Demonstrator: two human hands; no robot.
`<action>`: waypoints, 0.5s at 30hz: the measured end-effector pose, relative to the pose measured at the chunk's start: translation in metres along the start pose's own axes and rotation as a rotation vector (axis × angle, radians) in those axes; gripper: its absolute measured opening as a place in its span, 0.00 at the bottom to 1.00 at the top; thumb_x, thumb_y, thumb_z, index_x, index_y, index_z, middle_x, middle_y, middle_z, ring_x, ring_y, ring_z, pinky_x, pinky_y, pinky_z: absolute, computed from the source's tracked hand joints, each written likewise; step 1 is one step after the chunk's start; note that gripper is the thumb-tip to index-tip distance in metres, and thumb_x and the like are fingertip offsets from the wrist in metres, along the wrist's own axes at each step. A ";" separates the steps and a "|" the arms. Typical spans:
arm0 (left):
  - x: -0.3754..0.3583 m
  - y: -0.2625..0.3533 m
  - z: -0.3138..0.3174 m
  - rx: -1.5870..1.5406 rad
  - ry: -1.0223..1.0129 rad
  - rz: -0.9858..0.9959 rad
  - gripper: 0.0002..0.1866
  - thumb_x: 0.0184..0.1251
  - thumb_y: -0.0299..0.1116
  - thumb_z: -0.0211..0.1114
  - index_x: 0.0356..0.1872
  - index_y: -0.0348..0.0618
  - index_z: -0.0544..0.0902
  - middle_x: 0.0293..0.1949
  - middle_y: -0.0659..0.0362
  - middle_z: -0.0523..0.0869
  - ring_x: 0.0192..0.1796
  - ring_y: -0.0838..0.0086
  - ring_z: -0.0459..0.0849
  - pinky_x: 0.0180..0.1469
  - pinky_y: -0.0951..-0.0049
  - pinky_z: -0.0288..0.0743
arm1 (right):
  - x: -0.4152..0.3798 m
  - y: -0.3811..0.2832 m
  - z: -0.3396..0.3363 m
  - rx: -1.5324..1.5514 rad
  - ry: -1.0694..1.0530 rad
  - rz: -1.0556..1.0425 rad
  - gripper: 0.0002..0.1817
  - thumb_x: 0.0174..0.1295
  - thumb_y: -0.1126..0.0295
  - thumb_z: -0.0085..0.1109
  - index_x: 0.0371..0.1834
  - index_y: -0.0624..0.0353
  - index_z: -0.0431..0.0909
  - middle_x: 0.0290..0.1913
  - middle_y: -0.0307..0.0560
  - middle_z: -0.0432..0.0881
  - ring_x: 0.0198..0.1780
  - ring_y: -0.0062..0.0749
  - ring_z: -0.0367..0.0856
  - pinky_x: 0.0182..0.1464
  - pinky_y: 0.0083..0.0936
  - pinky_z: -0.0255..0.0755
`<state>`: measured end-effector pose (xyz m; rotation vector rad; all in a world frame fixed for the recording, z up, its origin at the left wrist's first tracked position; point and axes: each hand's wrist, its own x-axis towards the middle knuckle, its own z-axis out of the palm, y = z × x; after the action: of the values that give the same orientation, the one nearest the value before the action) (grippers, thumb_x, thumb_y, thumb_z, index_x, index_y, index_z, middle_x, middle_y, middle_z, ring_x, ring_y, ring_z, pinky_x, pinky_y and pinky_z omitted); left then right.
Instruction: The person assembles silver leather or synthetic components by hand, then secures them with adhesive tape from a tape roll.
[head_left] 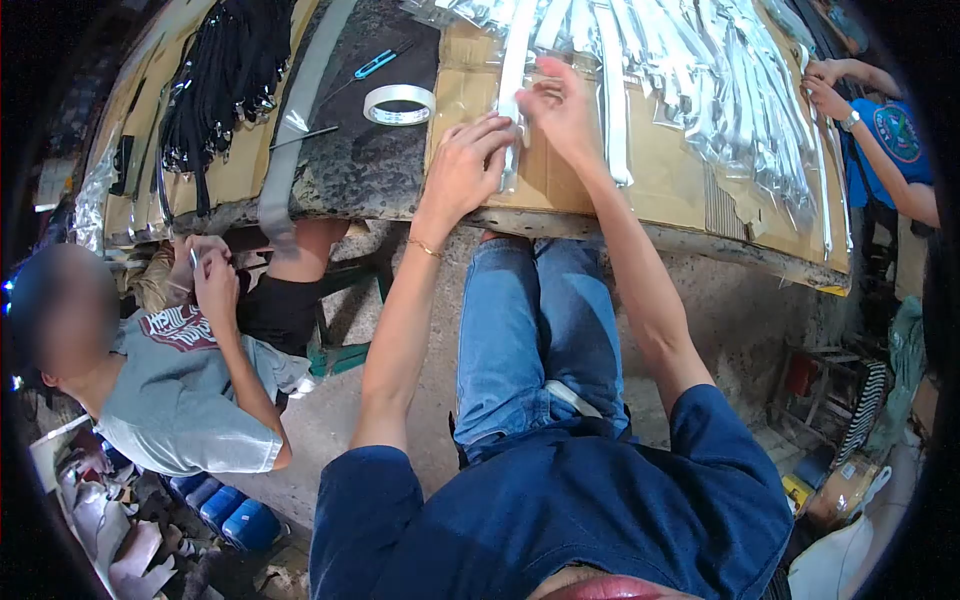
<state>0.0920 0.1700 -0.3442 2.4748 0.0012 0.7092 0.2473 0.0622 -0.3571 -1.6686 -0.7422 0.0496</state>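
A white strap [515, 62] in a clear plastic sleeve lies lengthwise on the cardboard in front of me. My left hand [466, 165] is at the sleeve's near part, fingers bent and closed on its left edge. On the other side, my right hand [565, 118] hovers close to the strap with thumb and fingers apart, holding nothing that I can see. Another white strap [614, 120] in plastic lies just right of that hand. Further right, several more bagged white straps [700, 90] fan out in an overlapping pile.
Left of the cardboard [655, 195] are a roll of clear tape [399, 104] and a blue-handled cutter [376, 65]. Black straps [215, 90] are heaped at the far left. A co-worker [190, 390] sits at left; another person's hands [828, 90] touch straps at right.
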 end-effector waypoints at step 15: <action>-0.003 -0.004 0.002 0.015 0.009 0.017 0.10 0.62 0.27 0.60 0.42 0.38 0.84 0.53 0.52 0.85 0.61 0.59 0.78 0.64 0.60 0.66 | 0.069 -0.028 -0.010 -0.374 -0.688 -0.126 0.09 0.58 0.70 0.63 0.39 0.59 0.86 0.35 0.49 0.88 0.36 0.33 0.86 0.42 0.29 0.78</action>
<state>0.0908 0.1714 -0.3494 2.4889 -0.0116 0.7306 0.2936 0.0890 -0.3046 -1.9691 -1.4406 0.4355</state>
